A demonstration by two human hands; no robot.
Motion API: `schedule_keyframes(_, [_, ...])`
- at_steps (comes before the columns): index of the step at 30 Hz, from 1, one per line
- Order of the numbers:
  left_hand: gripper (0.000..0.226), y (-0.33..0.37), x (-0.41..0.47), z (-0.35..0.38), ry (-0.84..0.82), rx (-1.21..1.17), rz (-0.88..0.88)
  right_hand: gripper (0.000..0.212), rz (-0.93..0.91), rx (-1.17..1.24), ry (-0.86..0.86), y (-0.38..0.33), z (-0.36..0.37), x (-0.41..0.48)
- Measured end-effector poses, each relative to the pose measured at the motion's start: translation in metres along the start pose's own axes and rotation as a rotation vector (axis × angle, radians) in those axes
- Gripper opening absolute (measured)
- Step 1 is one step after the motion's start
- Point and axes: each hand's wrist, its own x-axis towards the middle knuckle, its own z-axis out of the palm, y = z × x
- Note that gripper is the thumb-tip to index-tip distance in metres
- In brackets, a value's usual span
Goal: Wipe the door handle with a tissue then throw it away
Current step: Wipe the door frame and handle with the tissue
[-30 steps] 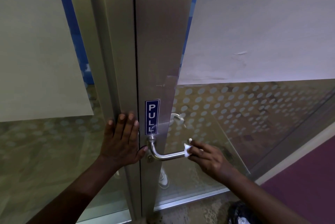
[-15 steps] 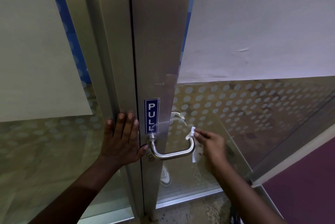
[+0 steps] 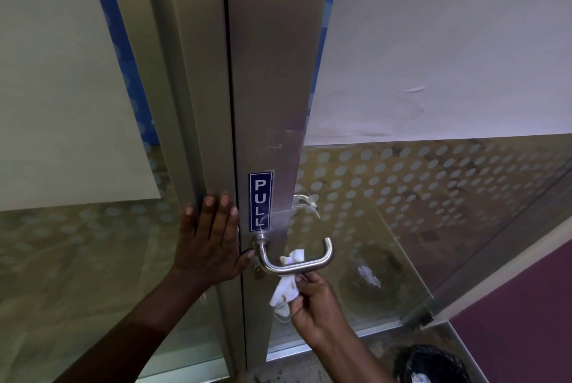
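Note:
A curved steel door handle (image 3: 312, 264) sticks out of the metal door frame (image 3: 272, 73), just below a blue PULL sticker (image 3: 260, 201). A white tissue (image 3: 286, 288) is looped behind the handle bar, one end showing above it and the rest hanging below. My right hand (image 3: 315, 308) pinches the tissue's lower part under the handle. My left hand (image 3: 210, 243) lies flat with fingers spread against the frame, left of the handle.
A black mesh waste bin (image 3: 430, 365) with white paper inside stands on the floor at the bottom right. The glass door panel (image 3: 433, 196) with frosted dots stands ajar to the right. A purple floor strip (image 3: 532, 320) runs along the right edge.
My right hand has dropped from the handle's right end to below the bar's middle, pulling the tissue around the bar. My left hand has stayed flat on the frame.

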Motion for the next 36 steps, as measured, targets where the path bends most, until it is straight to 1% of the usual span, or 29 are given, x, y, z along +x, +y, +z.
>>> schedule_keyframes(3, [0.081,-0.001,-0.002,0.001,-0.001,0.004,0.003,0.032,0.036,-0.023,-0.043,0.013,0.009,0.008])
schedule_keyframes(6, [0.081,-0.001,-0.002,0.002,0.005,-0.004,0.000,0.029,0.081,0.025,-0.076,0.020,0.016,0.011])
schedule_keyframes(9, [0.082,-0.001,-0.001,0.001,0.011,-0.012,0.001,0.028,0.042,-0.011,-0.087,0.016,0.012,0.010])
schedule_keyframes(12, [0.082,-0.001,0.000,-0.001,0.011,-0.032,0.005,0.039,0.031,-0.033,-0.061,0.004,0.002,0.008])
schedule_keyframes(15, [0.081,-0.001,0.000,-0.003,0.003,-0.069,-0.012,0.043,-0.009,0.011,-0.064,-0.019,-0.005,0.006])
schedule_keyframes(18, [0.081,0.003,0.002,-0.007,-0.013,-0.120,-0.044,0.038,-0.065,-0.004,-0.088,-0.043,-0.008,0.001])
schedule_keyframes(20, [0.082,0.009,0.004,-0.011,-0.033,-0.169,-0.077,0.038,-0.077,-0.047,-0.057,-0.054,-0.010,0.000])
schedule_keyframes(25, [0.087,0.025,0.006,-0.025,-0.129,-0.281,-0.160,0.046,-0.102,-0.054,-0.007,-0.061,-0.009,0.001])
schedule_keyframes(29, [0.085,0.041,0.002,-0.038,-0.215,-0.328,-0.104,0.035,-0.155,-0.053,0.059,-0.057,-0.004,-0.007])
schedule_keyframes(33, [0.082,0.067,-0.002,-0.046,-0.307,-0.359,-0.028,0.041,-0.269,-0.048,0.156,-0.048,-0.003,-0.015])
schedule_keyframes(36, [0.084,0.087,-0.002,-0.048,-0.344,-0.384,0.011,0.041,-0.321,-0.035,0.182,-0.046,-0.005,-0.026])
